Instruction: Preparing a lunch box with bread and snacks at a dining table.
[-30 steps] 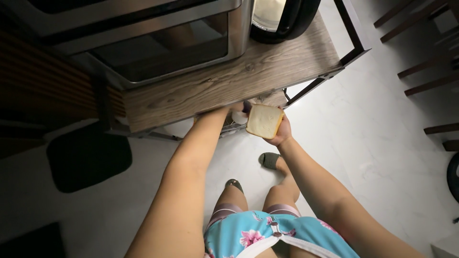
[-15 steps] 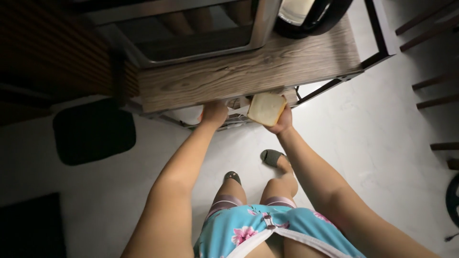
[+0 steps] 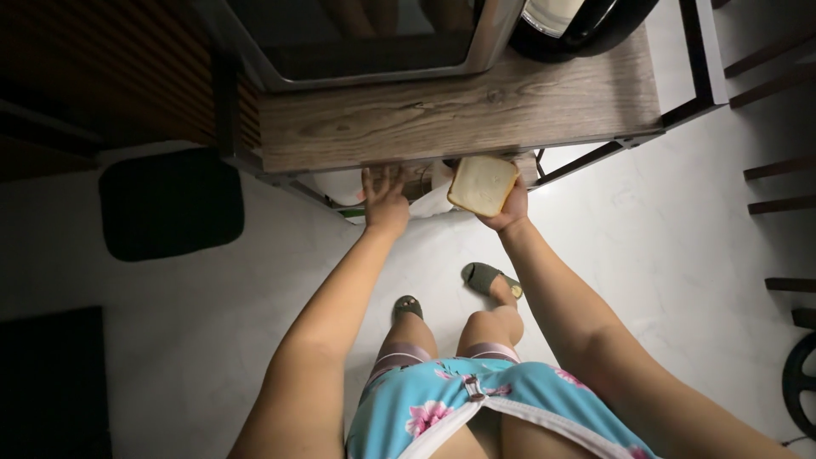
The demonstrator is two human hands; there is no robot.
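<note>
White marble-look floor lies under a wood-grain surface on a black metal frame, which carries a steel-fronted oven and a dark round appliance at its right end. We note a black mat on the floor to the left.

Our right hand is clenched on a slice of white bread, gripped at its lower edge and held just under the front lip of the surface. Our left hand is released, fingers spread, reaching into the lower shelf, where pale items sit; we cannot tell what they are, nor whether the fingers touch them.

In our judgement, the slice is soft and will tear or dent if pinched harder; a light, flat grip suits it. Keeping it clear of the surface edge and the frame is advisable while the left hand works below.
</note>
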